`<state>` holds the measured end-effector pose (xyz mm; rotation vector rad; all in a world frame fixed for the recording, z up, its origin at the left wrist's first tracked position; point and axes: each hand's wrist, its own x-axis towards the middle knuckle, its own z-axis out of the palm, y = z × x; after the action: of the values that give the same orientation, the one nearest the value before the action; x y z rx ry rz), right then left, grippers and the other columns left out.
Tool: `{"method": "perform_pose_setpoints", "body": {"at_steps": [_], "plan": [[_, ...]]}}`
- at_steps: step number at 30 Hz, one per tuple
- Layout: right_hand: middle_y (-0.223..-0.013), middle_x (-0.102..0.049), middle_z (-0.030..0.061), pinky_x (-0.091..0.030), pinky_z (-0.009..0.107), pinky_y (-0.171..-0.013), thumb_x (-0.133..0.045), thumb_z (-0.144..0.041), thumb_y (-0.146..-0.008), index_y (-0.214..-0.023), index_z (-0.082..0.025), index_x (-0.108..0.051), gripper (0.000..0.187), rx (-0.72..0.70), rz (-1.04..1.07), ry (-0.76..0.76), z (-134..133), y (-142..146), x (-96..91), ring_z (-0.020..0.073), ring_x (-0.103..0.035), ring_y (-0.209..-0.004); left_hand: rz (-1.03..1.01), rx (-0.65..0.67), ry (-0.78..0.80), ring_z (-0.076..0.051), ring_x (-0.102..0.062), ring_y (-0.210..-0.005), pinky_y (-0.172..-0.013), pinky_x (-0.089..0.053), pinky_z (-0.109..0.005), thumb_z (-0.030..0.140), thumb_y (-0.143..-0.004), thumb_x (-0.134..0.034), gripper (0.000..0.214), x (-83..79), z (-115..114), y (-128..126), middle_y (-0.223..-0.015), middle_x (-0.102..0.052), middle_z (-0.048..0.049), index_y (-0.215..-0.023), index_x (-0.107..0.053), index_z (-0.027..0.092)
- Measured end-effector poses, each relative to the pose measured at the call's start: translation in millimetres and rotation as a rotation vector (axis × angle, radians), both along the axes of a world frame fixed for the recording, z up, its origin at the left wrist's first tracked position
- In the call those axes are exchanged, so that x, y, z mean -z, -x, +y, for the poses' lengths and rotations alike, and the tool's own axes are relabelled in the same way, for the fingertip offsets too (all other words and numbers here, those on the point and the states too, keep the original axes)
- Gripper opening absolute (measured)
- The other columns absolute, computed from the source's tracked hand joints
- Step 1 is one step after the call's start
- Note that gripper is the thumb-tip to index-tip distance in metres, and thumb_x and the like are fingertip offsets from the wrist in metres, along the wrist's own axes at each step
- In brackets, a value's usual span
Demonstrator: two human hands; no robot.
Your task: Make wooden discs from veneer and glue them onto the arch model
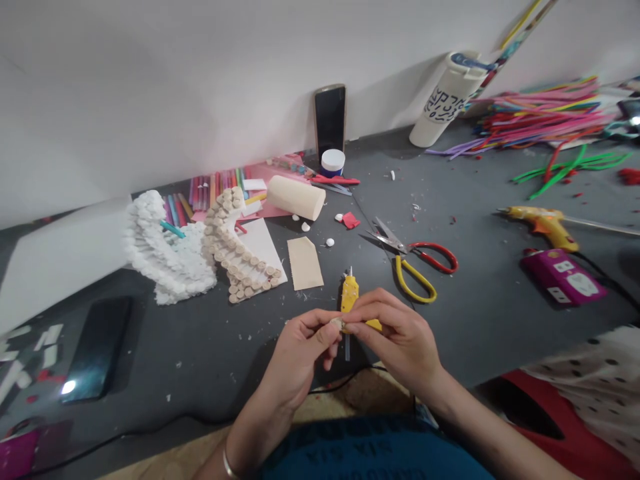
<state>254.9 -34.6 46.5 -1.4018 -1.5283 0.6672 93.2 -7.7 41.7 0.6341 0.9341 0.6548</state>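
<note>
My left hand (300, 353) and my right hand (395, 333) meet above the near edge of the dark grey table (480, 313). Both pinch a tiny pale beige piece (337, 323) between their fingertips. Just behind them a small yellow glue gun (349, 293) lies on the table, partly hidden by my right hand. A beige card piece (305, 263) lies beyond it. To the left stands a curved row of beige rolled pieces (240, 257) on white card, beside a fluffy white curved shape (160, 250).
Scissors with red and yellow handles (415, 260) lie right of centre. A larger yellow glue gun (543, 223) and a pink power strip (563, 275) are at the right. Pipe cleaners (545, 117), a white cup (447, 97), a propped phone (330, 120), a beige cylinder (295, 197), markers (215, 187) and a dark phone (97, 347) lie around.
</note>
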Motion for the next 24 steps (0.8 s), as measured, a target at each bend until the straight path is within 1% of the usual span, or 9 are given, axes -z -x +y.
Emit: {"method": "perform_pose_setpoints", "body": {"at_steps": [12,19,24], "plan": [[-0.078,-0.067,-0.001,-0.051,0.021,-0.063,-0.069,-0.016,-0.081,-0.079,-0.024,-0.073,0.009,-0.014,0.016,-0.02,0.7,-0.3,2.0,0.011,-0.065,-0.073,-0.001,0.001,0.023,-0.005,-0.04,-0.046,-0.04,-0.031,-0.016,0.044,-0.071,-0.078,0.035,-0.9,-1.4,0.2,-0.054,-0.05,0.003,-0.085,-0.075,0.013],[-0.079,-0.066,-0.0004,-0.051,0.022,-0.064,-0.068,-0.018,-0.083,-0.08,-0.024,-0.073,0.008,-0.016,-0.014,-0.02,1.1,-1.5,2.9,0.0112,-0.065,-0.074,-0.003,-0.009,0.028,-0.005,-0.039,-0.046,-0.04,-0.031,-0.016,0.044,-0.071,-0.078,0.034,2.2,-0.9,-1.1,-0.054,-0.05,0.003,-0.084,-0.073,0.013],[-0.08,-0.066,0.0007,-0.052,0.024,-0.067,-0.066,-0.019,-0.084,-0.081,-0.023,-0.072,0.008,-0.038,-0.023,0.006,2.0,0.2,1.8,0.0126,-0.065,-0.076,-0.004,-0.03,0.046,-0.004,-0.039,-0.046,-0.039,-0.03,-0.016,0.044,-0.067,-0.08,0.035,1.5,-0.7,-1.8,-0.056,-0.05,0.0036,-0.081,-0.072,0.013]]}}
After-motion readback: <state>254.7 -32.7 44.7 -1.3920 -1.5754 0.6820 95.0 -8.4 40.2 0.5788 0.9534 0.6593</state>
